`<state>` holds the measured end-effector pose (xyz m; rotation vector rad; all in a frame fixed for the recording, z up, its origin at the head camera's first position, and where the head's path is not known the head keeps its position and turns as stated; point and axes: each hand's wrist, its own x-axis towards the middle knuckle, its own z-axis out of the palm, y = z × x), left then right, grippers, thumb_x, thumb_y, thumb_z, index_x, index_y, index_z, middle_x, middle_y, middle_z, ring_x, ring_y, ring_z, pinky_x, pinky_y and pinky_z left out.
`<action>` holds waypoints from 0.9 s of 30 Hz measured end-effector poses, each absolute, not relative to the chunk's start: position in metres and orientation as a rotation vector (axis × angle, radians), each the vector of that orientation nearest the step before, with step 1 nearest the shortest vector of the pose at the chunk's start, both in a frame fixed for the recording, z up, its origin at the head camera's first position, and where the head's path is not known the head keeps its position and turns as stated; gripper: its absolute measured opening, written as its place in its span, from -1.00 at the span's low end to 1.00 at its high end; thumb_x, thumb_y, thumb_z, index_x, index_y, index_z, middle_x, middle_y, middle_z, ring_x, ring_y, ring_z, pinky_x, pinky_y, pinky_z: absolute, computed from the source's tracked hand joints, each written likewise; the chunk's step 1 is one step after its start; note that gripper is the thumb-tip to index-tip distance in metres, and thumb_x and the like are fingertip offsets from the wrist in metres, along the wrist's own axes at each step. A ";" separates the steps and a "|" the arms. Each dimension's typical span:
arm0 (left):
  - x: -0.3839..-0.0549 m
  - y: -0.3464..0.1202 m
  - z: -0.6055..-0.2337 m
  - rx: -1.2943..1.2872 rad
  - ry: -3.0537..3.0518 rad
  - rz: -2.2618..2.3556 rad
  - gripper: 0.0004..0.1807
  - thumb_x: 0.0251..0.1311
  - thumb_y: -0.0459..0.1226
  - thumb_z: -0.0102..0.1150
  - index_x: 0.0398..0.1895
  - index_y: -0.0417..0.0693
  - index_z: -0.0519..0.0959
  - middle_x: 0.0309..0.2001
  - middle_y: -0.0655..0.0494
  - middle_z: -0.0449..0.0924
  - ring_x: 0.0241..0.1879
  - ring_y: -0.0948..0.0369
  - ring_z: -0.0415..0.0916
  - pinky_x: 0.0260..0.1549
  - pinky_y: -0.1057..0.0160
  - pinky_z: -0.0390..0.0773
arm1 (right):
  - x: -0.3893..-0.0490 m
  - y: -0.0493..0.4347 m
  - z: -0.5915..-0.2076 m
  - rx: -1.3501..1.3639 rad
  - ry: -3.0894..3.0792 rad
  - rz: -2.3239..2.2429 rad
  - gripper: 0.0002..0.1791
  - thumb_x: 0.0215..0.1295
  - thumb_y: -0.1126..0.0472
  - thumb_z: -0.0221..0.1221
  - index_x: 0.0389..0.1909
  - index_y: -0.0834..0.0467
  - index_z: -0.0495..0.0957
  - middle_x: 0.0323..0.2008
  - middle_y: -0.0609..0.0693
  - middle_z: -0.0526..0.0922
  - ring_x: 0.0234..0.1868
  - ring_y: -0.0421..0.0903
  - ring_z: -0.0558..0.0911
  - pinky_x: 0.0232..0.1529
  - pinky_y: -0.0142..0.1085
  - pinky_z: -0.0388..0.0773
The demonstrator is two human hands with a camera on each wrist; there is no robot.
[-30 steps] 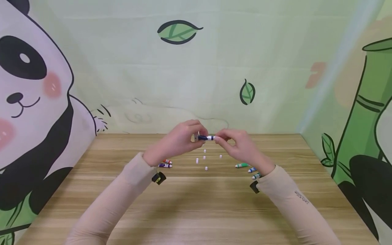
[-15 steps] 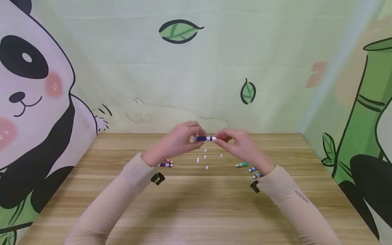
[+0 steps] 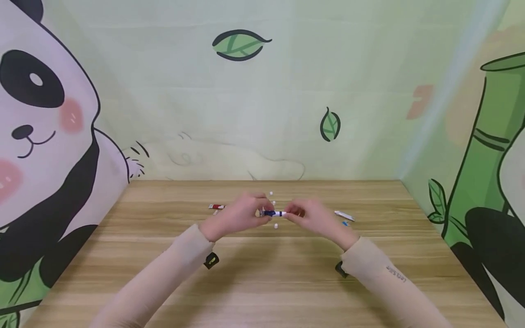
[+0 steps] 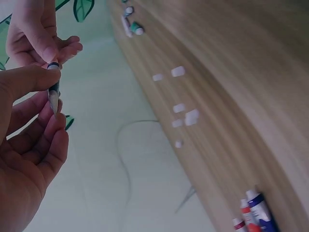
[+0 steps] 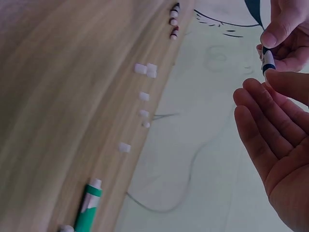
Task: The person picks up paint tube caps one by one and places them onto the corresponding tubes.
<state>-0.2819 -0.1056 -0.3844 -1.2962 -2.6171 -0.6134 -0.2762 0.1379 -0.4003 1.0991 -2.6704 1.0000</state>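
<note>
— Nearest first?
— Left hand (image 3: pixel 239 217) and right hand (image 3: pixel 309 217), both raised just above the bench (image 3: pixel 262 282), each with a pinching grip on one end of a small blue paint tube (image 3: pixel 274 213).
— Doing it well?
— Probably best to hold the body steady on the left and turn only with the right fingertips (image 5: pixel 276 79), no squeezing.
— Pointing which way?
— Lying level, long axis left to right across the head view; white end toward the right hand.
— Beyond?
— White caps (image 3: pixel 275 225) loose underneath, more tubes (image 3: pixel 343 215) out to both sides.
</note>
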 end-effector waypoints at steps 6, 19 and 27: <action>-0.280 -0.112 -0.400 -1.296 -2.661 -0.594 -0.88 0.19 -0.31 0.40 -0.23 -0.12 0.72 -0.25 0.14 0.65 -0.28 0.25 0.61 -0.29 0.32 0.59 | -0.275 0.135 -0.417 1.116 -2.700 1.102 -0.93 0.37 0.24 0.28 -0.26 0.17 0.66 -0.39 -0.05 0.73 -0.46 -0.29 0.58 -0.40 -0.37 0.57; -0.289 -0.116 -0.433 -1.217 -2.890 -0.673 -0.90 0.19 -0.29 0.36 -0.24 -0.07 0.69 -0.25 0.18 0.64 -0.30 0.29 0.54 -0.30 0.32 0.56 | -0.281 0.130 -0.435 1.059 -2.897 1.047 -0.93 0.39 0.18 0.26 -0.24 0.09 0.67 -0.37 -0.16 0.68 -0.35 -0.27 0.61 -0.27 -0.33 0.59; -0.293 -0.107 -0.449 -1.183 -3.016 -0.593 -0.87 0.17 -0.31 0.37 -0.21 -0.07 0.70 -0.25 0.17 0.68 -0.32 0.30 0.56 -0.26 0.31 0.58 | -0.293 0.127 -0.452 1.094 -2.986 0.950 -0.94 0.31 0.24 0.33 -0.29 0.15 0.68 -0.41 -0.16 0.68 -0.43 -0.28 0.60 -0.33 -0.37 0.59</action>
